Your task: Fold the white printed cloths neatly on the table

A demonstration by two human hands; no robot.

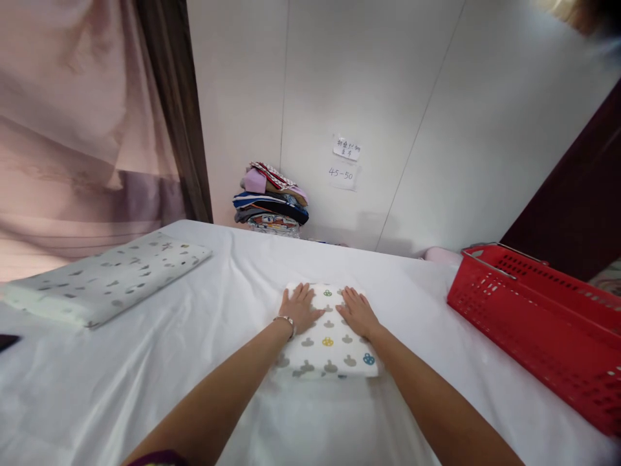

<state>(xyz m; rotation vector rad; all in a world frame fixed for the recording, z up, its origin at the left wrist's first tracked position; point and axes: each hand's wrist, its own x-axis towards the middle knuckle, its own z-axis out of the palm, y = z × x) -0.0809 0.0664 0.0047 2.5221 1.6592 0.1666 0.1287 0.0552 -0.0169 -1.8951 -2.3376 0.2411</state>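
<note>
A folded white cloth (328, 353) printed with grey, yellow, green and blue mushroom shapes lies flat on the white-covered table in front of me. On its left side rests my left hand (299, 309), palm down with the fingers spread, a bracelet (287, 321) at the wrist. My right hand (358, 313) lies flat on the cloth's right side, fingers extended. Both hands touch the top surface, nearer the far edge, and neither grips it. The underside of the cloth is hidden.
To the left lies a larger folded patterned cloth (130, 272), with a dark object (8, 341) near it. A red plastic basket (528, 323) stands at the right. Beyond the table's far edge rises a pile of folded fabrics (272, 200) by the wall (378, 77).
</note>
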